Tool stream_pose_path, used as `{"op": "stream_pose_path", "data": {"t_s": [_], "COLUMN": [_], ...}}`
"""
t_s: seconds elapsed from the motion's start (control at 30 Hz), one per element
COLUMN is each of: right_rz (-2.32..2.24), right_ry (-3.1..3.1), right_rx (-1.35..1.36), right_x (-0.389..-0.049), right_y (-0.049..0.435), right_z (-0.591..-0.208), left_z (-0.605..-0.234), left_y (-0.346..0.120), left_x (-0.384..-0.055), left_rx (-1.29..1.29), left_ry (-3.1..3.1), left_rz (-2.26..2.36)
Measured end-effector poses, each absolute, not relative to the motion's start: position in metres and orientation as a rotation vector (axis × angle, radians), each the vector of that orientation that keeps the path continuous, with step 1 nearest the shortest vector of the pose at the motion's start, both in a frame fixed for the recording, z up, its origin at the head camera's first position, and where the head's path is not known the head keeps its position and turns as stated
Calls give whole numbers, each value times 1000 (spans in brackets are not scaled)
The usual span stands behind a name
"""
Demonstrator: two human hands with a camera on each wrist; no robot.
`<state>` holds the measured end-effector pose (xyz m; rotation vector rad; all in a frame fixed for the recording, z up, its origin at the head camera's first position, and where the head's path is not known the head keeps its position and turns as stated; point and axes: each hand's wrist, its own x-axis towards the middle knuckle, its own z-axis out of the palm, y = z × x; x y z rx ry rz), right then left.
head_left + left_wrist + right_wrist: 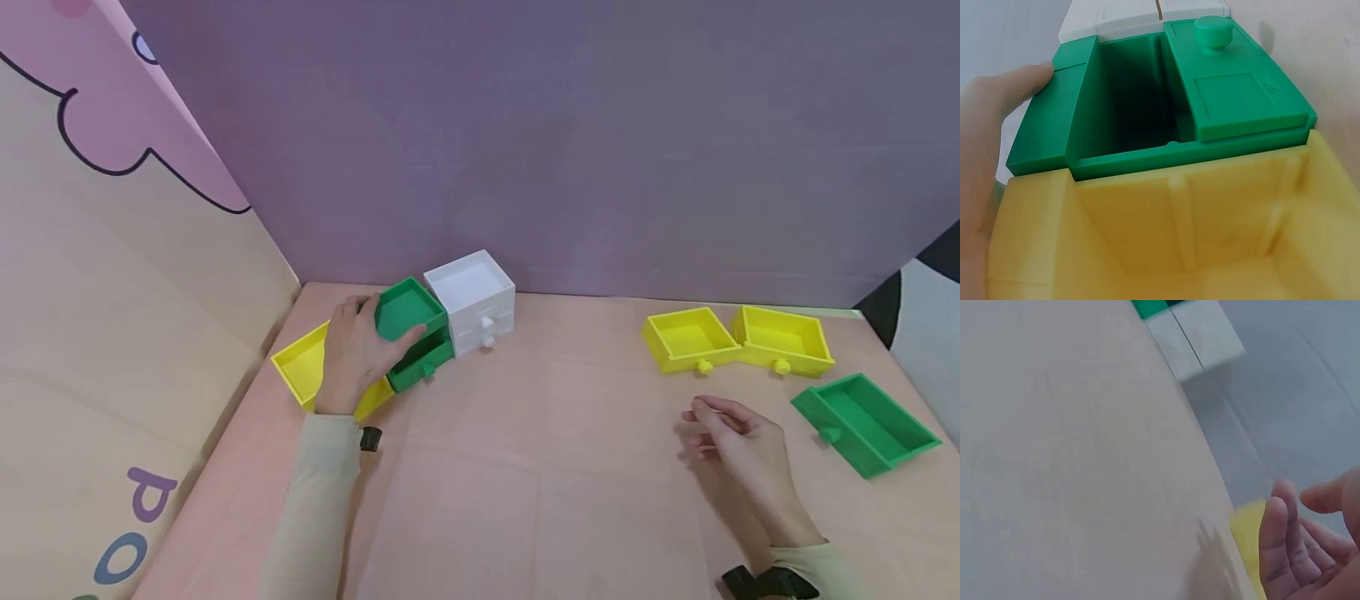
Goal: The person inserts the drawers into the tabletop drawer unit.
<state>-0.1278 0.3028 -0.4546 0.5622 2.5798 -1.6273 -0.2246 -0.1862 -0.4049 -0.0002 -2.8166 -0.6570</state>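
Note:
My left hand holds the small green drawer cabinet, thumb over its front edge and the other fingers by its back left. A green drawer with a round knob sits in the cabinet's lower slot, and the slot above is hollow. Left of the green cabinet stands a yellow cabinet frame with a hollow inside, partly hidden by my hand. On the other side, a white cabinet with knobbed drawers adjoins the green one. My right hand hovers over the table with loosely bent fingers, holding nothing.
Two yellow drawers lie side by side at the back right. A loose green drawer lies right of my right hand. A grey-purple wall rises behind the pink table, and a printed panel stands on the left.

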Motion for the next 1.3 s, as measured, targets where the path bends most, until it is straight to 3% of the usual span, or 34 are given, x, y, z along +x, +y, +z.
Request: {"op": "stream_pose_path", "data": {"t_s": [0.5,0.77,1.3], "right_rz": [-2334,-2504,-2545], "right_ry": [1613,1225,1274], "right_rx": [1246,1262,1312], "right_x": [-124,-117,-116], "right_y": [392,414,419], "right_z": [-460,-458,-461], "left_z": [-408,-407,-407], "left_y": [-190,-188,-188], "left_x": [-222,-223,-225], "left_rx": [-5,-15,-37], "left_ry": [-2792,-2809,-2787], "left_rz": [-654,-640,-637]}}
